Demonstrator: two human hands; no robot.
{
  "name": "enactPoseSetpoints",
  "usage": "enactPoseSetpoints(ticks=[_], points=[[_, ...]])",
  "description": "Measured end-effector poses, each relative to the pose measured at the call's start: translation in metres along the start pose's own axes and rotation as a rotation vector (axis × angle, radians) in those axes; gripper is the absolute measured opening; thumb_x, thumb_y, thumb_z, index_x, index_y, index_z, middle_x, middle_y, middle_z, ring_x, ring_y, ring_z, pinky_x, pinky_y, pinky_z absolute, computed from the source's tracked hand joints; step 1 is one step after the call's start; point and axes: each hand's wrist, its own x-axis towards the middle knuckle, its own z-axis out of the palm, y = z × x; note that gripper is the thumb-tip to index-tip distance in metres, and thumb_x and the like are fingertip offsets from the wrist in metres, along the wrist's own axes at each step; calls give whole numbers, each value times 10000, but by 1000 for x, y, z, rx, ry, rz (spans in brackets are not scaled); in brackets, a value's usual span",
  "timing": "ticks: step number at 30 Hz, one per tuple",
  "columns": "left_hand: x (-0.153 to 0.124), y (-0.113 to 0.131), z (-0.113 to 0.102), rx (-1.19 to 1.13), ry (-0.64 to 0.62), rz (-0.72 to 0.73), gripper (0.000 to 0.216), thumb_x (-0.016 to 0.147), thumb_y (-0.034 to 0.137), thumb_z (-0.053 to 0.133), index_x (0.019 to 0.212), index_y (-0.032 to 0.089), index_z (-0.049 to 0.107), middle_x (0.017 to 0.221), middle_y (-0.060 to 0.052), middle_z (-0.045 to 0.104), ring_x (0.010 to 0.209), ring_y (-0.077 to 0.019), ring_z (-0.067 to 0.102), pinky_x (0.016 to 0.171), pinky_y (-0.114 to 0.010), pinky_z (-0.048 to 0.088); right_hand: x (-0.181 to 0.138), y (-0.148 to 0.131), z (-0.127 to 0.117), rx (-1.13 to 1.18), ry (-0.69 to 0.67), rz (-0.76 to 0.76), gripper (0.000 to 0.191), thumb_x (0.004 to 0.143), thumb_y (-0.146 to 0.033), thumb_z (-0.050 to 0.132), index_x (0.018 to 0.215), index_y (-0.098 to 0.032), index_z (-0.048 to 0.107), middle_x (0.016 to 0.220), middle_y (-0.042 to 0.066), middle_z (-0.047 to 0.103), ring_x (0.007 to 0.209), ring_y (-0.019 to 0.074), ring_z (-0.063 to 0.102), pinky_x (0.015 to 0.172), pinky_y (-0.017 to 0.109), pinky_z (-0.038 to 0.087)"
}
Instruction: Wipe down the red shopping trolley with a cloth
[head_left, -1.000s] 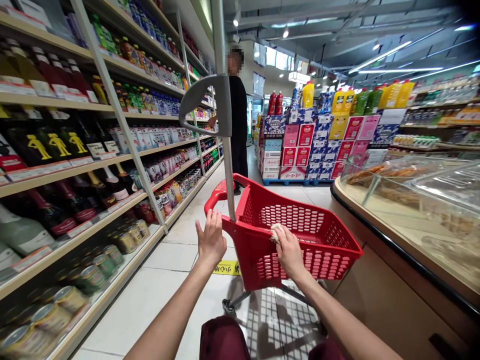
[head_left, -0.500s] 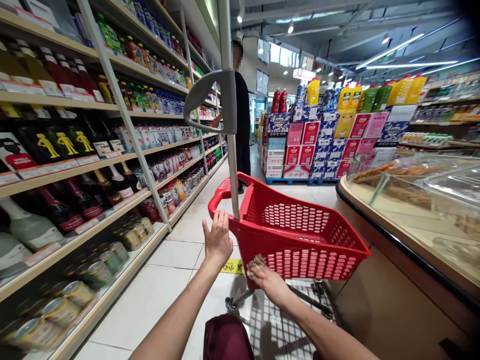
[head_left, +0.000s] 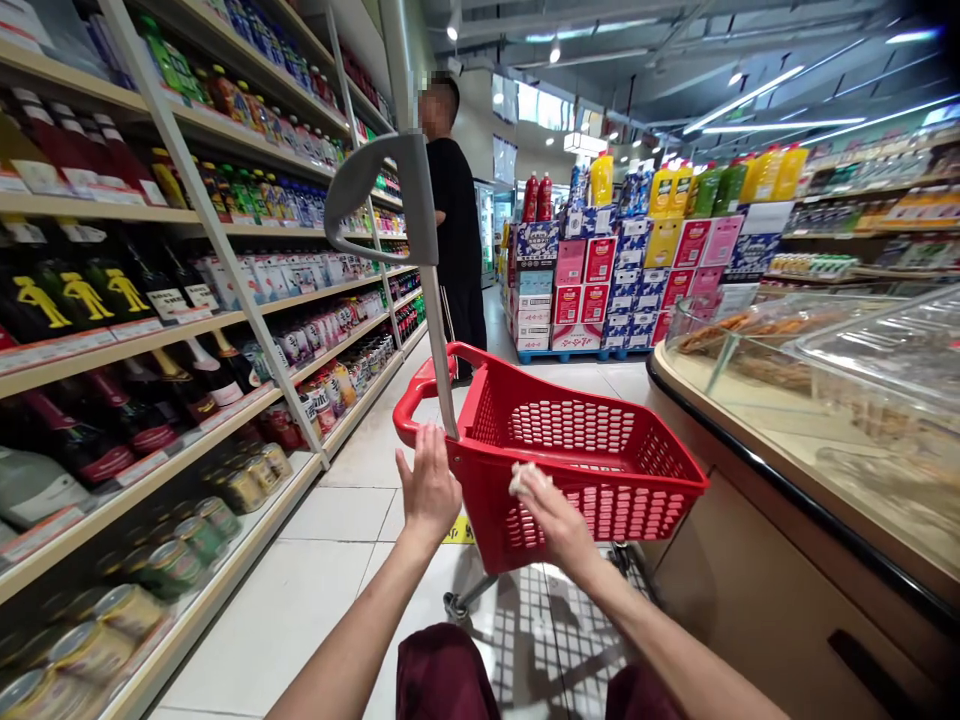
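A red plastic shopping cart (head_left: 592, 460) with perforated sides stands in front of me. A metal pole with a grey loop handle (head_left: 421, 200) rises from its left end. My left hand (head_left: 431, 490) rests with its fingers stretched out against the cart's left end, just below the red grip bar (head_left: 409, 412). In my right hand (head_left: 559, 520) is a small crumpled cloth (head_left: 527, 478), pale and partly hidden by the fingers. That hand is at the near side wall of the cart, close to the top rim.
Shelves of bottles and cans (head_left: 225, 350) line the left. A person in black (head_left: 454, 230) stands in the aisle beyond the cart. Stacked drink cartons (head_left: 585, 290) sit on a blue pallet farther back. A glass-edged food counter (head_left: 750, 380) borders the right.
My right hand has moved the cloth up the cart's side, from low on the wall to near the rim. The view has shifted slightly, and the person in black has turned.
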Motion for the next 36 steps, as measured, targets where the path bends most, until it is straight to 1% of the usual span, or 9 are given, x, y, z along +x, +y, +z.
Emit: enactPoseSetpoints(ticks=[3, 6, 9, 14, 20, 23, 26, 31, 36], points=[[-19, 32, 10, -33, -50, 156, 728, 678, 108, 425, 1363, 43, 186, 1415, -169, 271, 1336, -250, 150, 1078, -502, 58, -2, 15, -8, -15, 42, 86, 457, 868, -82, 356, 1307, -206, 379, 1389, 57, 343, 1298, 202, 251, 1073, 439, 294], [-44, 59, 22, -46, -150, 334, 707, 691, 134, 432, 1361, 66, 216, 1428, -133, 257, 1343, -234, 119, 1080, -486, 75, -35, 22, -8, -19, -6, 91, 454, 871, -100, 361, 1301, -245, 387, 1342, 18, 419, 1284, 159, 277, 1051, 347, 344], [-59, 73, 31, -37, -222, 426, 668, 718, 151, 426, 1356, 82, 237, 1434, -120, 250, 1342, -231, 123, 1074, -485, 112, -60, 26, -15, 2, -49, 96, 456, 874, -107, 356, 1301, -267, 380, 1326, 3, 439, 1267, 132, 307, 1033, 307, 360], [-51, 92, 39, -47, -282, 456, 615, 774, 185, 388, 1360, 82, 230, 1448, -112, 207, 1346, -233, 99, 1067, -489, 129, -49, 46, -37, -36, 31, 239, 480, 869, -82, 341, 1322, -237, 340, 1410, 30, 299, 1305, 191, 224, 1083, 432, 259], [-42, 112, 46, -42, -347, 567, 613, 771, 159, 373, 1362, 84, 230, 1447, -103, 206, 1347, -222, 100, 1071, -459, 138, -92, 52, -45, -45, -85, 221, 496, 877, -104, 328, 1325, -314, 302, 1374, -44, 354, 1257, 110, 319, 1040, 282, 346], [-32, 121, 52, -43, -356, 573, 629, 769, 165, 373, 1369, 85, 205, 1451, -107, 194, 1348, -222, 86, 1073, -470, 122, -79, 60, -56, -89, 4, 257, 493, 869, -77, 323, 1324, -267, 328, 1395, -3, 324, 1291, 164, 263, 1074, 375, 295], [-17, 127, 59, -35, -364, 488, 624, 761, 160, 367, 1360, 66, 219, 1454, -121, 178, 1349, -229, 75, 1073, -485, 108, -64, 72, -59, -131, 55, 268, 495, 866, -60, 321, 1327, -239, 327, 1405, 15, 310, 1307, 188, 222, 1088, 424, 260], [-5, 126, 69, -30, -369, 471, 600, 765, 161, 355, 1348, 62, 256, 1455, -120, 180, 1349, -224, 72, 1080, -484, 94, -101, 76, -55, -121, -59, 203, 497, 877, -80, 326, 1329, -288, 312, 1359, -31, 392, 1285, 115, 267, 1057, 303, 326], [-6, 127, 71, -53, -374, 444, 621, 755, 200, 379, 1350, 65, 260, 1439, -125, 235, 1345, -240, 101, 1081, -492, 53, -99, 93, -77, -166, 48, 324, 485, 866, -92, 351, 1323, -256, 343, 1405, 6, 312, 1301, 192, 249, 1087, 424, 269]])
